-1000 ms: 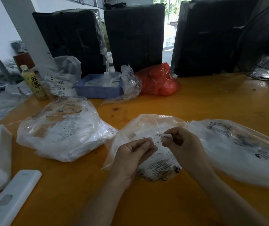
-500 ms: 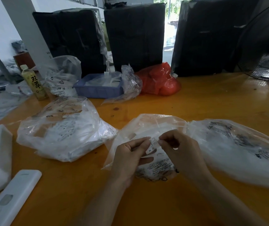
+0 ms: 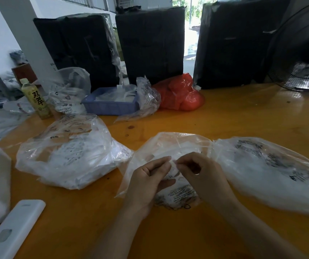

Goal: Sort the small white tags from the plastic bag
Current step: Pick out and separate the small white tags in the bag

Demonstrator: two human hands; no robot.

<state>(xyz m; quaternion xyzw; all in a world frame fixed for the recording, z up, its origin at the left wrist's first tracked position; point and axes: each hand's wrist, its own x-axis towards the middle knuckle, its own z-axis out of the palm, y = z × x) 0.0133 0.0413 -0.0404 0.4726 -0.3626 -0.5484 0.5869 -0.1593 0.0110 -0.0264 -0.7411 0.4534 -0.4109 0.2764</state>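
Observation:
A clear plastic bag with black print lies on the orange table in front of me. Over it my left hand and my right hand meet fingertip to fingertip. Between them they pinch a small white tag, mostly hidden by the fingers and blurred. A fuller clear bag of white tags lies just right of my right hand, and another full bag lies to the left.
A blue tray with white pieces, a red bag and a tea bottle stand further back. Black wrapped bales line the far edge, a fan at right. A white remote lies near left.
The tag was held up flat between both hands; my hands have since closed together and lowered slightly, and the tag is now tucked between the fingertips.

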